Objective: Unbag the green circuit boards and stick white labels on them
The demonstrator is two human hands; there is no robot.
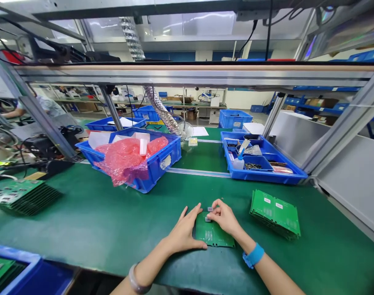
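A green circuit board (216,235) lies flat on the green bench top in front of me. My left hand (185,229) rests along its left side, fingers spread, with the thumb at the near edge. Over the board's far part, my right hand (222,215) has thumb and forefinger pinched at a small pale label (210,209). A second small grey label (208,219) shows on the board just below those fingertips. Right of my hands stands a stack of green circuit boards (276,213), its top board bearing two white labels.
A blue bin (164,164) of pink bubble wrap stands back left. A divided blue tray (267,176) with a bottle (238,163) and small parts sits back right. More stacked boards (23,196) lie far left. A blue crate (17,250) is near left; a metal rail (187,76) crosses above.
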